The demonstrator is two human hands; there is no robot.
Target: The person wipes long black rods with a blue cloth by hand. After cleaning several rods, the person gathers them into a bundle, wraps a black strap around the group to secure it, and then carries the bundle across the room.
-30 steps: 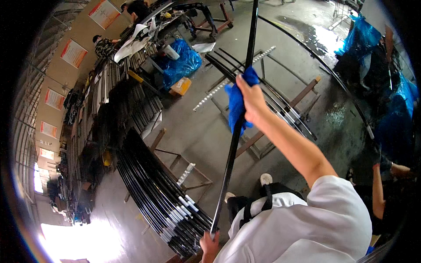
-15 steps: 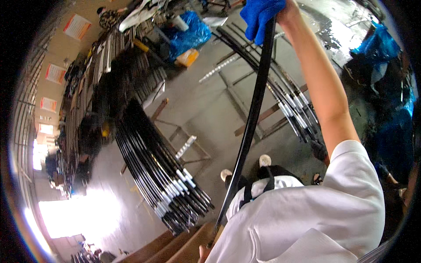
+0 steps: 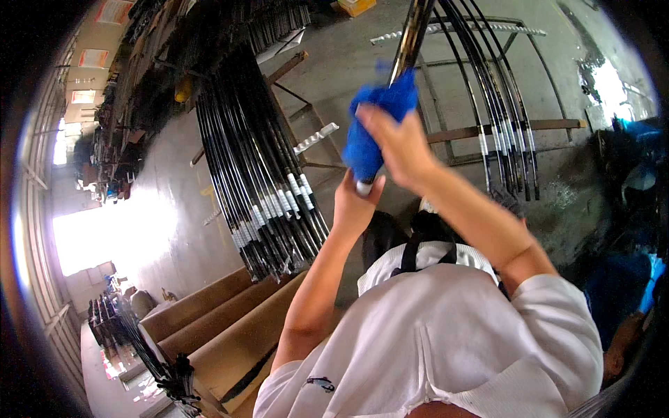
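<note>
A long dark glossy pole (image 3: 410, 47) runs from the top of the head view down toward my chest, slightly tilted. My right hand (image 3: 403, 145) is closed round it through a crumpled blue cloth (image 3: 368, 136), which hides that stretch of the pole. Just below, my left hand (image 3: 354, 207) grips the pole's near end, where a pale tip (image 3: 364, 188) shows between the fingers. Both hands are in front of my body, close together.
On my left, many dark poles with white bands (image 3: 258, 167) lie side by side on a stand. A smaller group of poles (image 3: 503, 125) rests across a wooden bar (image 3: 550, 125) at right. Long brown padded beams (image 3: 230, 313) lie lower left. Another person's arm (image 3: 624, 341) shows at the right edge.
My right hand with the blue cloth has come down the pole from far out to near my left hand. The left hand, with the pole's near end, has risen from the lower edge.
</note>
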